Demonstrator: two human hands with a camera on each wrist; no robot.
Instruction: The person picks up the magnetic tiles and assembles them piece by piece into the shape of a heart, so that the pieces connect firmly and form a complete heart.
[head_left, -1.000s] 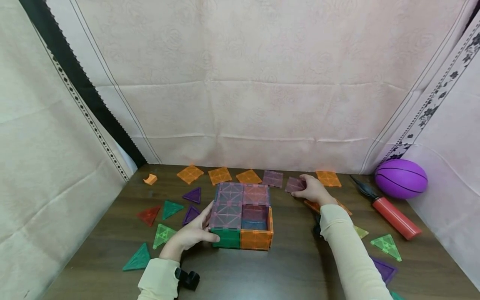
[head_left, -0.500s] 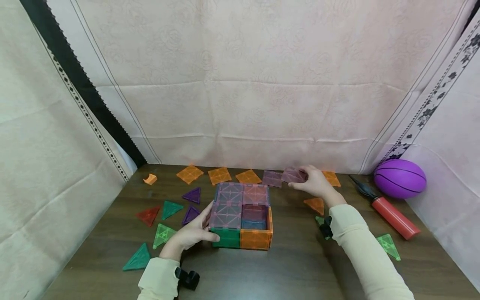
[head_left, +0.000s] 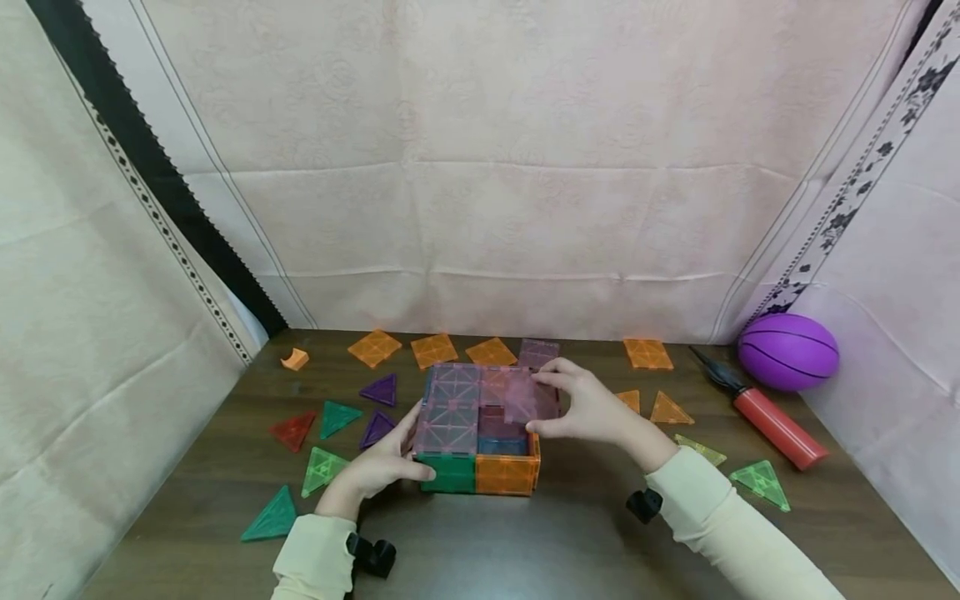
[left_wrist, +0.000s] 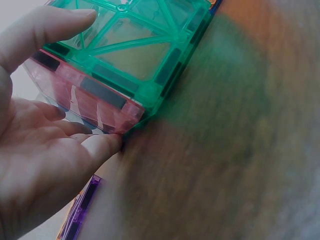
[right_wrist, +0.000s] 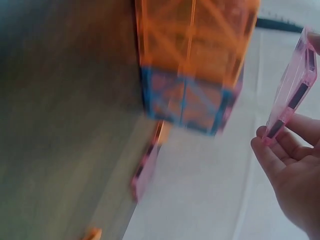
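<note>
A box of clear magnetic tiles (head_left: 448,473) stands on the table, green and orange in front. Pink tiles cover part of its top; the front right corner is uncovered and shows blue inside. My left hand (head_left: 378,468) grips the box's left side, thumb on the front green tile (left_wrist: 130,55) and fingers against a red side tile (left_wrist: 82,92). Above the right part of the top, my right hand (head_left: 585,410) pinches a loose pink magnetic tile (head_left: 525,398) by its edges. In the right wrist view this tile (right_wrist: 294,87) is tilted, apart from the orange side (right_wrist: 192,35).
Orange square tiles (head_left: 432,351) and a pink tile (head_left: 538,352) lie along the back. Triangular tiles lie left (head_left: 272,515) and right (head_left: 761,482). A purple ball (head_left: 789,352) and a red cylinder with a black tapered tip (head_left: 780,429) sit at the right.
My right hand has lifted the pink tile from the back row and carried it left and forward over the box. The left hand keeps its grip in place.
</note>
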